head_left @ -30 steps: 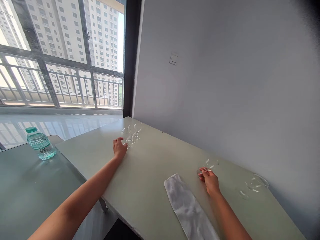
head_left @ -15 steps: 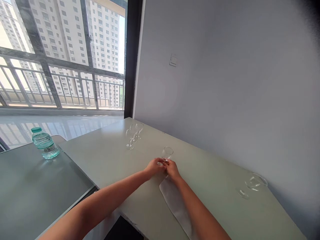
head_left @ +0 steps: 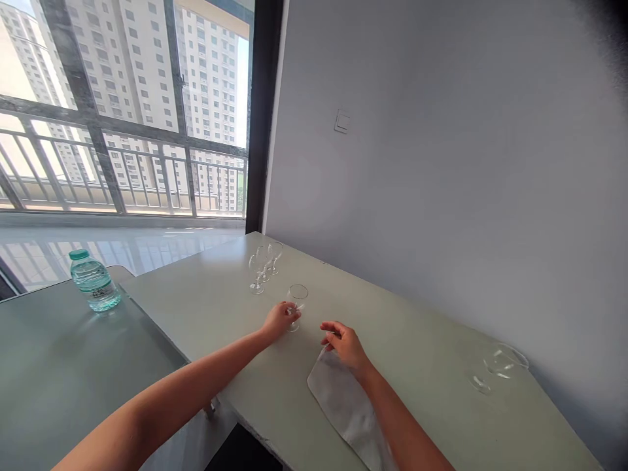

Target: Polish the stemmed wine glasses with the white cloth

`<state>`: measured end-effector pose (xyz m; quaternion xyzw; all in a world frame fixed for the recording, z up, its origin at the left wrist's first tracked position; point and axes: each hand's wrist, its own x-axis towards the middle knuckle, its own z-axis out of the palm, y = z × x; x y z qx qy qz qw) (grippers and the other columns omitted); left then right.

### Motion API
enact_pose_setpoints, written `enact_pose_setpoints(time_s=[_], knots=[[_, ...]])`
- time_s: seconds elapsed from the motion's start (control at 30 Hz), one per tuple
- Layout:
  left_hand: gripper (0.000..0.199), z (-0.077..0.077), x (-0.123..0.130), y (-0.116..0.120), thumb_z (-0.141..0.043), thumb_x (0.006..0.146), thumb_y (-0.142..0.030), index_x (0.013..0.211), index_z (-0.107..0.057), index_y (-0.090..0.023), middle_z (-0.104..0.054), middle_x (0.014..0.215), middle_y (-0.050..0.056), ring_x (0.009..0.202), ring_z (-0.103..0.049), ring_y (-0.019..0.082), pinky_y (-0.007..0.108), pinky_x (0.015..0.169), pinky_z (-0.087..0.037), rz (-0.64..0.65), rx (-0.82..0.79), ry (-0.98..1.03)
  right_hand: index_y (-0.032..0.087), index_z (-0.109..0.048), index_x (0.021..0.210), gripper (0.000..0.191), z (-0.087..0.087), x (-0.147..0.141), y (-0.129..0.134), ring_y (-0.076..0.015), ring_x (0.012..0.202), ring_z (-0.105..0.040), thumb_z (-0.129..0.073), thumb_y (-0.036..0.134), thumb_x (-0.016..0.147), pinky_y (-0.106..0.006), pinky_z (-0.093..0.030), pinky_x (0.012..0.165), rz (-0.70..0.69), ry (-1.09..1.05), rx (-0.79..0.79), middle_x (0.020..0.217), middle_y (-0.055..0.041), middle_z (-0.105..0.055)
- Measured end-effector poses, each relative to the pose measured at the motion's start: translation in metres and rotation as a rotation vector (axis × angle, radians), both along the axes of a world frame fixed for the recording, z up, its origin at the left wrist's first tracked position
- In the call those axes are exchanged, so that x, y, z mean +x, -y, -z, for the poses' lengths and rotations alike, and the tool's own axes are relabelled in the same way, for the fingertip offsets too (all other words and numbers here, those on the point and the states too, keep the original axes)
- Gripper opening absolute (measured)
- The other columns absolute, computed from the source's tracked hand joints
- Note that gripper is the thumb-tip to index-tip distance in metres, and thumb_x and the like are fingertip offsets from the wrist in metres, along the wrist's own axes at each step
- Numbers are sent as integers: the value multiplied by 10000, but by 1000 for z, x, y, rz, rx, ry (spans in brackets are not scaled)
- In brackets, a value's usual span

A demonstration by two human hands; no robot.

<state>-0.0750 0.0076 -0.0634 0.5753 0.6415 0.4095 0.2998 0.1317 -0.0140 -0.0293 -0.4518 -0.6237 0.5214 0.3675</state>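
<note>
My left hand (head_left: 280,320) is closed around the stem of a clear stemmed wine glass (head_left: 297,297), whose foot is at or very near the table surface. My right hand (head_left: 345,343) holds nothing, its fingers loosely curled just above the end of a folded white towel (head_left: 343,402). Both lie on a pale green table (head_left: 206,307). Beyond my left hand stands a tight group of several clear stemmed glasses (head_left: 262,268). Another clear glass (head_left: 500,361) appears to lie on its side at the far right, near the wall.
A water bottle with a green cap (head_left: 93,281) stands on a lower grey-green tabletop (head_left: 73,366) to the left. The table's long side meets a grey wall (head_left: 441,196) with a light switch (head_left: 342,122). A railed window (head_left: 137,163) is at the far left.
The glass has gone from my right hand into my left, after both hands met on it. My right hand has let go and moved rightward. My left hand has moved towards the glass group.
</note>
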Motion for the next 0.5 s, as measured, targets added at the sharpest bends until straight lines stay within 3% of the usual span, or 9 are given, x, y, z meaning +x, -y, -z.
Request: enact_pose_setpoints(time_s=[0.17,0.3,0.5], knots=[[204,-4,-57,-17,-580,655,-340,779,-639,-189,-551,1165,31,829,-570,165,266,734,-444,-77,42,46,141,-646,826,286,-10,71,13,-137,618,-580,-596,351,639,-256,-467,563,159,7,-46,839,-69,-654],[227,-5,-84,-27,-576,646,-328,816,-632,-190,-544,1181,38,858,-579,179,283,752,-454,-153,51,99,134,-650,815,351,5,134,22,-148,626,-588,-652,401,588,-257,-482,556,359,-20,-120,829,-78,-664],[192,-3,-103,-28,-590,642,-307,791,-619,-188,-518,1218,38,968,-556,197,276,797,-440,-246,42,129,135,-646,819,421,32,223,30,-153,644,-600,-726,389,493,-238,-502,536,603,-92,-226,863,-77,-665]])
